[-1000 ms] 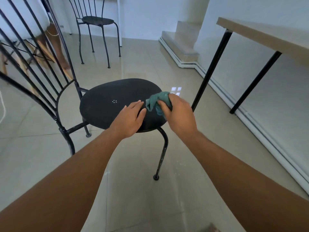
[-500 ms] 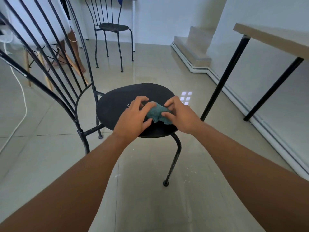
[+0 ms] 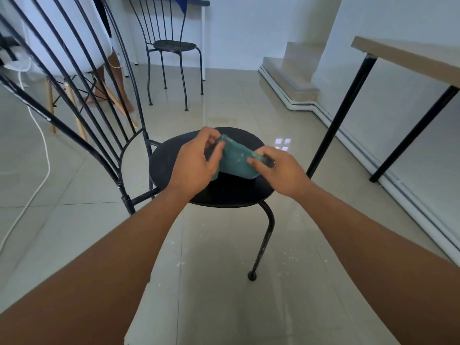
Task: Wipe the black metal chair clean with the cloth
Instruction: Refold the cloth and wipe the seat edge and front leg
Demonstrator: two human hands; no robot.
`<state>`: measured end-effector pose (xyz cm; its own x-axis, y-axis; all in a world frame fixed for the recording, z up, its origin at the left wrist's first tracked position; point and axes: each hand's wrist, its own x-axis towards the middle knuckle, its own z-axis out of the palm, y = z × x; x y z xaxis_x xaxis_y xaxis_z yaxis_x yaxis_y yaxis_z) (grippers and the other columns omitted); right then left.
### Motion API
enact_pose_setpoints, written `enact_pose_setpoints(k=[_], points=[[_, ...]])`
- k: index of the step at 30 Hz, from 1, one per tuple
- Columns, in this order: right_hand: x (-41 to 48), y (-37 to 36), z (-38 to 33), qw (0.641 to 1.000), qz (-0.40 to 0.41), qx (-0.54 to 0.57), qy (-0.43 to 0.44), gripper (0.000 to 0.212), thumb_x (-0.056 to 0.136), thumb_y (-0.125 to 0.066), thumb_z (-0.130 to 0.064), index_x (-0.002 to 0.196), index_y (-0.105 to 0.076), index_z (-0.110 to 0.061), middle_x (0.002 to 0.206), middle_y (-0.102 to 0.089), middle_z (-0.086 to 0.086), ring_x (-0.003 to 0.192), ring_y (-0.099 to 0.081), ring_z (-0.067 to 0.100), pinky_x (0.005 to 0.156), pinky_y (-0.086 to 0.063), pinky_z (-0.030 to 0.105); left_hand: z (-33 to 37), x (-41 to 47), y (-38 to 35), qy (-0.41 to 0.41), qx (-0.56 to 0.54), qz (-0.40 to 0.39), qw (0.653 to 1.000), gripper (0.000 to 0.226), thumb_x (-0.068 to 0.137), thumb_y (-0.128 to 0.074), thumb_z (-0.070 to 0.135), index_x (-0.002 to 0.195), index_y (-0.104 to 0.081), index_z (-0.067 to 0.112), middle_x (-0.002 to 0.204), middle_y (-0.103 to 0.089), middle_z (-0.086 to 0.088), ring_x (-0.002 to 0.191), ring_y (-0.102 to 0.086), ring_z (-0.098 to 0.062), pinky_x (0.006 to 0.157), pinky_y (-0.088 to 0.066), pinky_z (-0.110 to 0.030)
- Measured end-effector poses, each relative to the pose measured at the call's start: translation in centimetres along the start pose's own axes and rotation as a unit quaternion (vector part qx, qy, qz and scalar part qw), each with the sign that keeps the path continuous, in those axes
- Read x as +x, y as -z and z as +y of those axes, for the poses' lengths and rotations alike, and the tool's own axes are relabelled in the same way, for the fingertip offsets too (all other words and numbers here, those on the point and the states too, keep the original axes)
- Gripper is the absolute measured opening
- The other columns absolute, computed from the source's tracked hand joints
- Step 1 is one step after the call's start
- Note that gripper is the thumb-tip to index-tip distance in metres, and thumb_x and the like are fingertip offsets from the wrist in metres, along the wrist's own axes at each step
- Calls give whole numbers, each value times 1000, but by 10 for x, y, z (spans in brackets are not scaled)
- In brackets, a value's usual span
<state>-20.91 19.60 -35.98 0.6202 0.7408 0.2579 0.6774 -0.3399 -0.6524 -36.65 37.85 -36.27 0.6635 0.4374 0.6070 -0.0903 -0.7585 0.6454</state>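
Observation:
The black metal chair stands in front of me, its round seat toward me and its barred back rising at the left. Both my hands hold a small teal cloth just above the seat. My left hand pinches the cloth's left end, and my right hand pinches its right end. The cloth is stretched between them, lifted off the seat.
A second black metal chair stands at the back. A white chair with wooden legs and a person's bare legs are at the far left. A wooden table with black legs is on the right. A white cable runs over the tiled floor.
The cloth was in my right hand alone on the seat's edge; my left hand has joined it. Both hands have lifted and spread the cloth. The view has tilted up.

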Motion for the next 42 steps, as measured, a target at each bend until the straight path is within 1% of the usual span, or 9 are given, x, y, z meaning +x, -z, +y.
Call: enact_pose_setpoints(k=[2, 7, 11, 17, 24, 28, 32, 38, 42], points=[[6, 11, -7, 996, 14, 80, -36, 18, 102, -73, -38, 100, -73, -20, 89, -73, -7, 74, -65, 2, 70, -50, 11, 6, 7, 4, 44, -50, 19, 998, 12, 108, -62, 33, 114, -61, 22, 101, -74, 4, 93, -74, -14, 84, -63, -42], [19, 30, -24, 957, 13, 263, -118, 24, 98, -81, -28, 107, -73, -7, 96, -82, 7, 78, -80, 15, 69, -64, 27, 0, 21, 17, 124, -110, 34, 986, 13, 105, -67, 36, 108, -64, 23, 96, -76, 4, 90, -74, -17, 84, -62, -44], [21, 19, -15, 975, -34, 154, -158, 16, 102, -74, -22, 112, -73, -9, 102, -81, 12, 75, -76, 20, 73, -69, 38, -28, 9, 12, 201, -98, -51, 973, 7, 102, -72, 33, 100, -67, 28, 101, -78, 7, 93, -77, -20, 78, -66, -51], [11, -2, 0, 998, 16, -6, -67, 9, 103, -70, -22, 104, -73, -30, 97, -76, -15, 85, -72, 2, 68, -50, 16, -43, 2, 20, 193, -55, -76, 977, 4, 99, -78, 23, 101, -74, 23, 92, -79, 8, 70, -75, -14, 64, -55, -29], [-24, -5, 14, 995, -60, -43, 72, 20, 92, -76, -11, 99, -72, -29, 103, -72, -12, 91, -67, 11, 82, -58, 30, -48, -17, 52, 137, 5, -226, 964, 8, 96, -80, 27, 99, -77, 35, 107, -77, 16, 98, -75, -7, 90, -63, -36], [-36, -7, 19, 991, -81, -44, 95, 7, 93, -76, -24, 92, -77, -31, 115, -69, -19, 111, -60, 6, 96, -47, 22, -47, -17, 62, 116, 54, -294, 947, 10, 98, -76, 28, 98, -78, 38, 119, -69, 15, 114, -66, -5, 102, -54, -30], [-26, -12, 19, 997, -65, -36, 38, 26, 101, -67, -47, 81, -78, -35, 114, -69, -20, 116, -62, 7, 103, -51, 39, -38, -16, 47, 135, 112, -266, 948, 17, 103, -65, 44, 95, -74, 31, 112, -70, 11, 107, -65, -9, 96, -56, -36], [-17, -19, 21, 978, -112, -149, -89, 69, 75, -63, -91, 125, -63, -44, 133, -55, -10, 129, -45, 20, 109, -47, 52, -38, -14, 22, 153, 132, -253, 946, 35, 97, -76, 39, 127, -60, 35, 112, -72, 13, 109, -66, -14, 98, -57, -40], [-8, -20, 16, 985, -100, -89, -111, 47, 74, -76, -81, 94, -68, -40, 110, -65, -9, 113, -60, 26, 96, -57, 50, -39, -6, 16, 163, 169, -290, 928, 35, 100, -73, 38, 133, -70, 31, 120, -70, 11, 107, -64, -12, 92, -56, -32]])
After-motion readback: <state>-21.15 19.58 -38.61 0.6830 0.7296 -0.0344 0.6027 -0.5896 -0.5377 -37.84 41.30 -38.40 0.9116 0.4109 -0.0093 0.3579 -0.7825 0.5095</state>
